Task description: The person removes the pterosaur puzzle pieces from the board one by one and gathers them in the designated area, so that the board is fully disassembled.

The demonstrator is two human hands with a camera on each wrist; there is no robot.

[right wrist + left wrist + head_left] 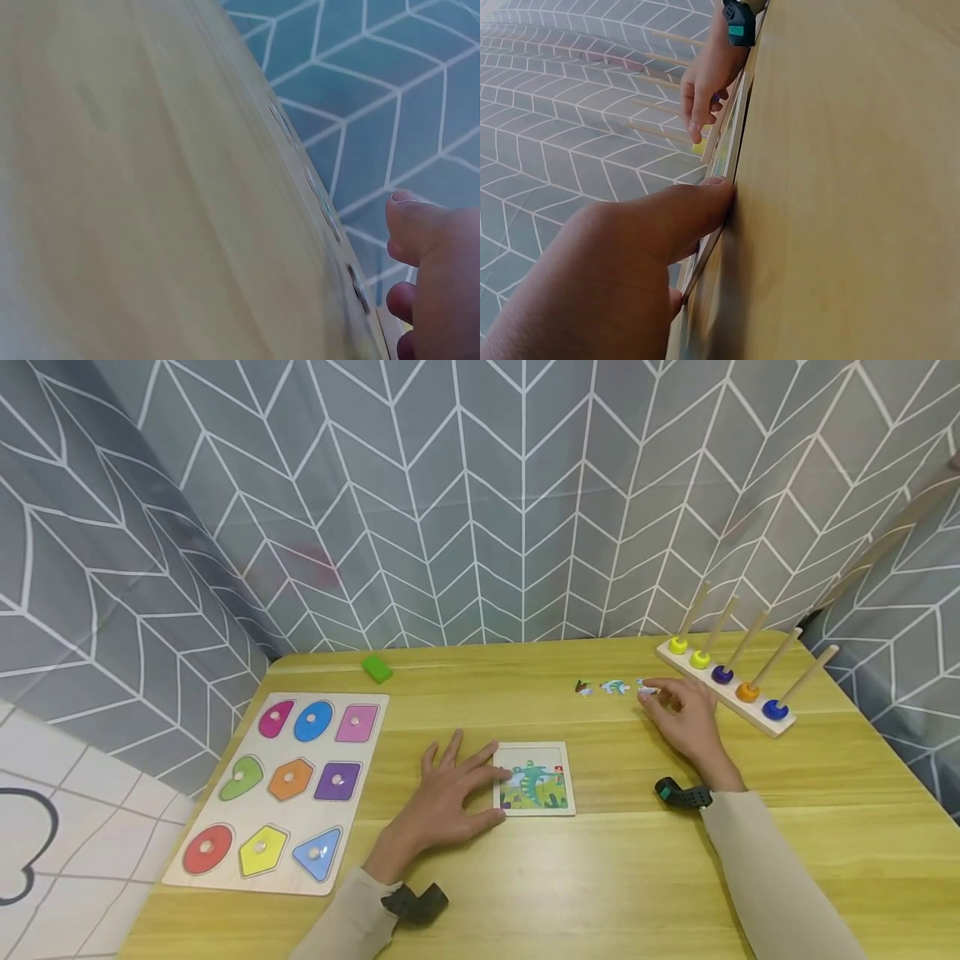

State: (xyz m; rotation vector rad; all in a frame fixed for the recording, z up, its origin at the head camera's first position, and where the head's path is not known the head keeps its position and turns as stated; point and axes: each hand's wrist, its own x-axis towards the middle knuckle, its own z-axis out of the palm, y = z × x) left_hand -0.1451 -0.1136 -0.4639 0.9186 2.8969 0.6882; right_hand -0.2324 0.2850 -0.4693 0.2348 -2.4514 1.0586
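A small square jigsaw puzzle [532, 778] with a green dinosaur picture and a pale frame lies at the middle of the table. My left hand [455, 795] rests at its left side, fingers spread, the thumb [705, 199] on the near corner. At the back right, 3 loose jigsaw pieces lie in a row: a brown and green one [583, 687], a middle one [615, 687] and a right one [645, 685]. Above the right piece hovers my right hand [686, 714], thumb and forefinger apart. The pieces [322, 204] lie flat below it in the right wrist view.
A board of coloured knobbed shapes [255, 852] lies on the left. Behind it is a green block [377, 669]. A wooden peg stand [765, 722] with coloured rings stands just beyond my right hand. A grey patterned curtain [480, 527] hangs along the table's back edge.
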